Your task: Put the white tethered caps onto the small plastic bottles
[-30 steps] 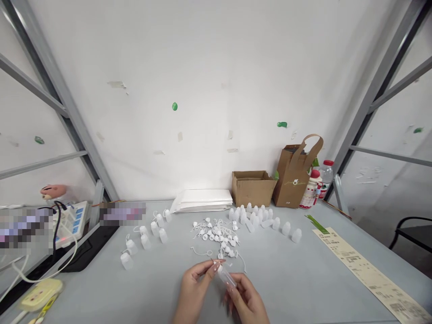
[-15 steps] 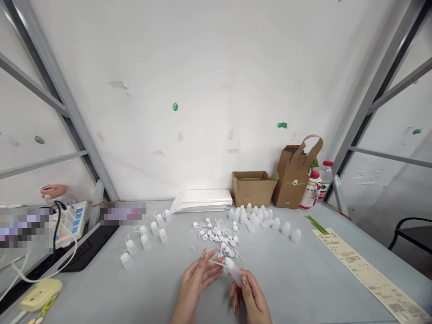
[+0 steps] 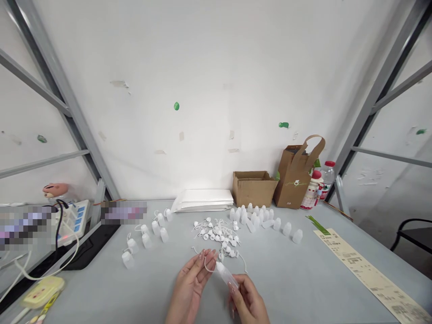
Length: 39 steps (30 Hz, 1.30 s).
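Observation:
My right hand (image 3: 248, 297) grips a small translucent white squeeze bottle (image 3: 227, 274) by its lower body, tilted with its narrow neck pointing up and left. From the neck a thin white strap (image 3: 209, 270) curves over to my left hand (image 3: 193, 279), whose fingertips are pinched together on it. Just beyond my hands lies a heap of white caps with thin straps (image 3: 216, 231); a few loose strap ends reach out near my fingers. Whether a cap sits at the strap's far end is hidden by my fingers.
Several capless bottles (image 3: 256, 220) stand or lie at back right. Strapped bottles (image 3: 146, 240) stand in rows on the left. Behind are white packets (image 3: 202, 200), a cardboard box (image 3: 254, 192) and a brown paper bag (image 3: 293, 184). A power strip (image 3: 81, 216) lies far left.
The bottle has moved a little left and down in my right hand. My left fingers have closed together near its neck, and the strap between them now sags in a curve.

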{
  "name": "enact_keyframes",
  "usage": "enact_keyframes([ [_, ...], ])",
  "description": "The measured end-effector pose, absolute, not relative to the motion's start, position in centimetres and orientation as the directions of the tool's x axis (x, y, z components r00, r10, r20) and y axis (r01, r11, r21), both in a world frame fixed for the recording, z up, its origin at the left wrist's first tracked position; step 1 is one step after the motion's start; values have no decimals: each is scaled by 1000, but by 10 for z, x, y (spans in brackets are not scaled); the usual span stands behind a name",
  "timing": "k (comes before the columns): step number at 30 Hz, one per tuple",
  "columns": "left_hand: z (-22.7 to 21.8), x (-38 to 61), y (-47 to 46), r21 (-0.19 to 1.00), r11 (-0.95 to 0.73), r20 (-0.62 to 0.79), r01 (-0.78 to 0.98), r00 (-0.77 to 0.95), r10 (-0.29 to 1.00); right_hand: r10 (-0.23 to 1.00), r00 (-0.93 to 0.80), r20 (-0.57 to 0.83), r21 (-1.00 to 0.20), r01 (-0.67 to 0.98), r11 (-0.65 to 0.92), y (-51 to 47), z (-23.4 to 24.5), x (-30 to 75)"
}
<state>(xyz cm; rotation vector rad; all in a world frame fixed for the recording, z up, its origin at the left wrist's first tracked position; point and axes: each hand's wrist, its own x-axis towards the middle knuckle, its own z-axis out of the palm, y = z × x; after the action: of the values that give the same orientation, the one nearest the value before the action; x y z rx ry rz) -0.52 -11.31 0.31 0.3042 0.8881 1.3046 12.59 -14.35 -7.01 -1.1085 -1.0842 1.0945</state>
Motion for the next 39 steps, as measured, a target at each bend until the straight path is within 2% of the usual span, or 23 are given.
enact_keyframes([
  [8,-1,-5,-113,697,299,-346,-652,60,936,994,53,97,-991,-88,101,-146,-69,128],
  [13,-6,-5,-113,762,275,-287,-586,74,955,995,32,92,-992,-80,95,-145,-69,127],
  [21,-6,-6,-113,831,249,-240,-497,83,967,996,48,80,-995,-53,83,-146,-69,126],
  [39,-2,-7,-113,861,244,-251,-446,45,967,995,52,86,-996,21,85,-144,-74,127],
])
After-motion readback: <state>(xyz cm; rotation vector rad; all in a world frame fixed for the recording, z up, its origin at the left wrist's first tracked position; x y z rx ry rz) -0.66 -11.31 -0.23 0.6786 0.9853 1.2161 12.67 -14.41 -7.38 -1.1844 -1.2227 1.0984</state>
